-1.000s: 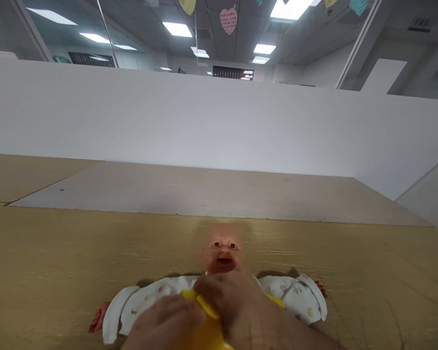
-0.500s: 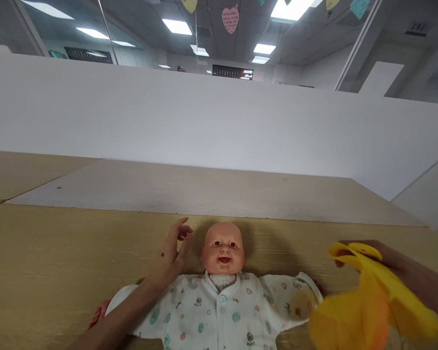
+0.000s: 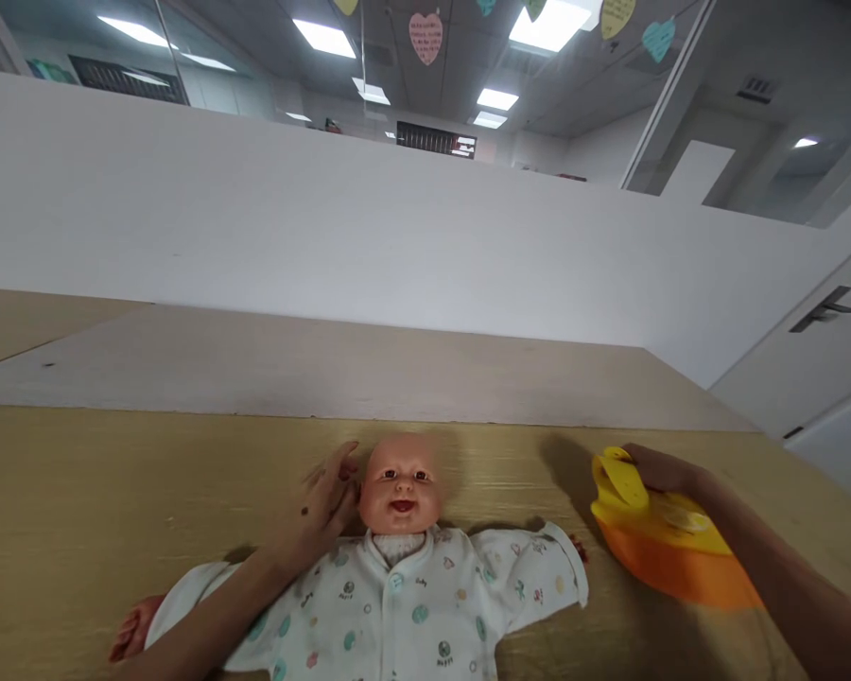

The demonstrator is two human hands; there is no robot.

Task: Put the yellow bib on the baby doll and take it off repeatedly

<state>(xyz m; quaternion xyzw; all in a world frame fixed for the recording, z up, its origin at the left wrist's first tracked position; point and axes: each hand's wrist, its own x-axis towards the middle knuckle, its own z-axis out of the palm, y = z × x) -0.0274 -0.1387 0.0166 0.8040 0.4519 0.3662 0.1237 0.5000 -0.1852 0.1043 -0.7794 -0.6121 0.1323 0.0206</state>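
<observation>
A baby doll (image 3: pixel 397 492) in a white printed romper (image 3: pixel 397 615) lies on its back on the wooden table (image 3: pixel 78 511), arms spread. My left hand (image 3: pixel 322 511) rests with fingers stretched out against the left side of the doll's head and shoulder. My right hand (image 3: pixel 656 470) grips a yellow and orange silicone bib (image 3: pixel 659 549) to the right of the doll, low over the table beside the doll's sleeve.
A grey board (image 3: pixel 340 364) lies on the table behind the doll. A white partition wall (image 3: pixel 326 227) runs across the back. A white cabinet with a handle (image 3: pixel 815 350) stands at the right. Paper hearts hang from the ceiling.
The bib came off the doll's chest and went right, then down toward the table. My left hand settled against the doll's head. The view shifted slightly right.
</observation>
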